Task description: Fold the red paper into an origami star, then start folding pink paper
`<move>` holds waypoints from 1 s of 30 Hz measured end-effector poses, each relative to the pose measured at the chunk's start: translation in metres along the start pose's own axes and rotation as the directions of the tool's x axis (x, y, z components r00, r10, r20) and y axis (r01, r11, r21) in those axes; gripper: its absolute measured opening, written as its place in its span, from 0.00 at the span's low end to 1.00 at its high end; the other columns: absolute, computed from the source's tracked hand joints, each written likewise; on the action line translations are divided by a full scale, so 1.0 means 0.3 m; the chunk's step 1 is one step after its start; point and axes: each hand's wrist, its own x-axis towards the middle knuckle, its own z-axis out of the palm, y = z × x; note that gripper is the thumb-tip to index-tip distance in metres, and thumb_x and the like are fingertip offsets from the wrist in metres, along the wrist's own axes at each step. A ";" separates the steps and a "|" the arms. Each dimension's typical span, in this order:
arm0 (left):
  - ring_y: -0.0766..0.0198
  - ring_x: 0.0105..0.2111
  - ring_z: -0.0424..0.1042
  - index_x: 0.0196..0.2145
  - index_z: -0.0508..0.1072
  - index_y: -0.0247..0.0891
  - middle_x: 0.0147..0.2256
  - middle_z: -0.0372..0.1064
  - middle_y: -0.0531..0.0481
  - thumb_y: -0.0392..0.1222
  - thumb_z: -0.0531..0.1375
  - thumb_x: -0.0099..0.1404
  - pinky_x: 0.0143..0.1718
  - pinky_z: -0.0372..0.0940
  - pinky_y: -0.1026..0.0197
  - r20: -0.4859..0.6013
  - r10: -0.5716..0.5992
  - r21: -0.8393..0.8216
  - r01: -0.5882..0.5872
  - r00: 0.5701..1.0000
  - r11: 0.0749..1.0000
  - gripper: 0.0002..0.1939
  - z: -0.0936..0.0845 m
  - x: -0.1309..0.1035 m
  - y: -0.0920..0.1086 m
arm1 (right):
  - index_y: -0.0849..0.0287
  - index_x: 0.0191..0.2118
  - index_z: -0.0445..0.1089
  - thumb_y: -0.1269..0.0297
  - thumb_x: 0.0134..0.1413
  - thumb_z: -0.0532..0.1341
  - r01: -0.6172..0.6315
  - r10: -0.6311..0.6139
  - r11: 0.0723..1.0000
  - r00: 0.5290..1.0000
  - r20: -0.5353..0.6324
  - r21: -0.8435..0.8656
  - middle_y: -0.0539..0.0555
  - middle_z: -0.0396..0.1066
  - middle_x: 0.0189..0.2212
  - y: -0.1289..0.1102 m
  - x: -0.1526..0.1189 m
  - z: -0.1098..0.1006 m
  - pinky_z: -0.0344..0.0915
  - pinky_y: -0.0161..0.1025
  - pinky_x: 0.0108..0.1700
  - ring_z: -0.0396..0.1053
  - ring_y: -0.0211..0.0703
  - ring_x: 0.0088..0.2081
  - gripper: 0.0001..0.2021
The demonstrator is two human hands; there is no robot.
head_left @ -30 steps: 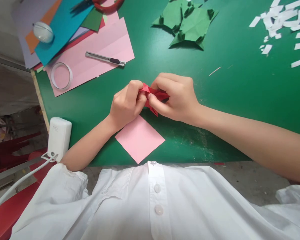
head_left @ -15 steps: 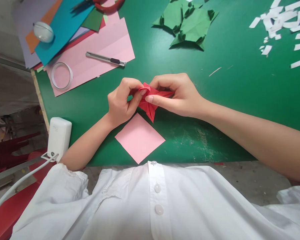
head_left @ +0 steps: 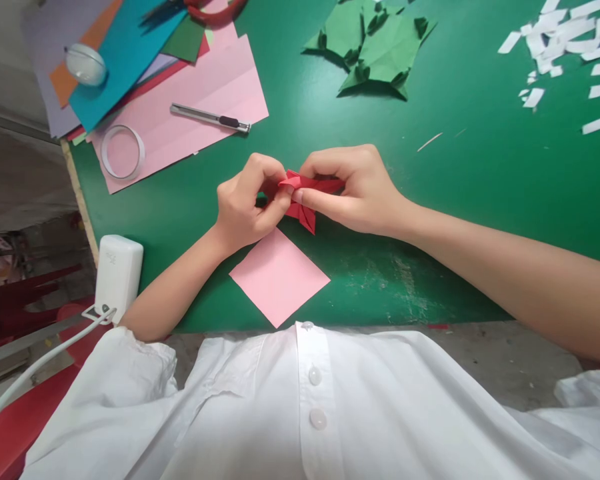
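Between my two hands, above the green table, is a piece of folded red paper (head_left: 305, 217) with several pointed flaps. My left hand (head_left: 250, 200) pinches its left edge between thumb and fingers. From the other side my right hand (head_left: 363, 190) grips it, thumb in front and fingers behind. The two thumb tips nearly meet on the paper, and part of it is hidden by my fingers. Just below my hands a square of pink paper (head_left: 280, 280) lies flat on the table, one corner pointing toward me.
Coloured sheets (head_left: 220, 73) lie at the upper left, with a utility knife (head_left: 210, 118), a tape roll (head_left: 140, 150), scissors (head_left: 215, 12) and a white rounded object (head_left: 85, 65) on them. Folded green paper figures (head_left: 387, 53) and white paper scraps (head_left: 570, 40) are farther back. A white power bank (head_left: 120, 273) with a cable stands left.
The red paper has been turned slightly between my fingers; its lower point has swung right and up. My left fingertips have shifted a little to the right.
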 end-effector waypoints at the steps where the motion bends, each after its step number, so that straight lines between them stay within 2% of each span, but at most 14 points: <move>1: 0.73 0.25 0.70 0.39 0.66 0.44 0.31 0.67 0.56 0.43 0.56 0.74 0.24 0.63 0.67 0.037 -0.013 -0.017 0.014 0.999 1.000 0.04 -0.001 -0.003 -0.005 | 0.57 0.26 0.64 0.66 0.59 0.60 0.014 -0.014 1.000 1.000 0.000 -0.016 0.46 0.61 0.22 0.001 -0.001 0.001 0.51 0.38 0.30 0.53 0.33 0.25 0.10; 4: 0.71 0.25 0.70 0.38 0.67 0.44 0.31 0.67 0.55 0.46 0.55 0.75 0.25 0.64 0.65 0.120 -0.066 -0.041 0.072 0.991 0.997 0.07 -0.005 -0.008 -0.016 | 0.57 0.26 0.61 0.67 0.59 0.58 0.055 -0.055 0.996 0.998 0.001 -0.074 0.46 0.58 0.21 0.005 -0.003 0.005 0.50 0.38 0.30 0.51 0.33 0.25 0.11; 9: 0.75 0.20 0.66 0.35 0.68 0.42 0.27 0.66 0.57 0.51 0.57 0.73 0.21 0.59 0.67 0.177 -0.184 -0.180 0.216 0.967 0.960 0.12 -0.015 0.001 -0.019 | 0.57 0.25 0.58 0.66 0.61 0.58 0.090 -0.084 0.991 0.994 0.064 -0.102 0.45 0.57 0.21 0.009 0.001 -0.002 0.50 0.38 0.30 0.51 0.33 0.25 0.13; 12: 0.76 0.17 0.65 0.37 0.69 0.43 0.24 0.67 0.60 0.52 0.61 0.70 0.18 0.57 0.70 0.303 -0.260 -0.313 0.354 0.917 0.882 0.11 -0.029 0.014 -0.019 | 0.58 0.26 0.61 0.65 0.61 0.58 0.124 -0.111 0.989 0.982 0.156 -0.077 0.46 0.60 0.23 0.014 0.005 -0.016 0.52 0.38 0.32 0.55 0.33 0.27 0.12; 16: 0.73 0.18 0.71 0.37 0.69 0.43 0.23 0.71 0.61 0.50 0.64 0.69 0.18 0.63 0.69 0.494 -0.274 -0.408 0.499 0.825 0.765 0.10 -0.047 0.028 -0.025 | 0.58 0.24 0.59 0.65 0.59 0.58 0.159 -0.143 0.986 0.965 0.219 -0.058 0.47 0.59 0.22 0.021 0.007 -0.030 0.51 0.38 0.33 0.56 0.33 0.28 0.13; 19: 0.70 0.20 0.75 0.36 0.69 0.43 0.23 0.72 0.61 0.54 0.64 0.69 0.18 0.66 0.69 0.549 -0.270 -0.428 0.543 0.791 0.722 0.13 -0.052 0.032 -0.032 | 0.58 0.23 0.58 0.67 0.57 0.58 0.145 -0.127 0.987 0.967 0.222 -0.070 0.46 0.58 0.22 0.020 0.007 -0.031 0.51 0.39 0.35 0.56 0.34 0.29 0.13; 24: 0.70 0.20 0.76 0.38 0.69 0.44 0.24 0.73 0.62 0.54 0.61 0.71 0.19 0.68 0.70 0.523 -0.245 -0.429 0.501 0.816 0.752 0.12 -0.049 0.024 -0.039 | 0.58 0.25 0.60 0.68 0.56 0.57 0.118 -0.097 0.989 0.972 0.216 -0.087 0.47 0.58 0.22 0.012 0.007 -0.031 0.52 0.39 0.34 0.55 0.34 0.28 0.10; 30: 0.72 0.19 0.75 0.37 0.71 0.43 0.24 0.71 0.62 0.51 0.62 0.71 0.16 0.65 0.72 0.410 -0.283 -0.423 0.456 0.867 0.783 0.10 -0.040 0.014 -0.032 | 0.58 0.26 0.62 0.67 0.55 0.56 0.058 -0.037 0.993 0.981 0.192 -0.104 0.47 0.60 0.22 0.004 0.006 -0.034 0.53 0.39 0.33 0.55 0.35 0.27 0.08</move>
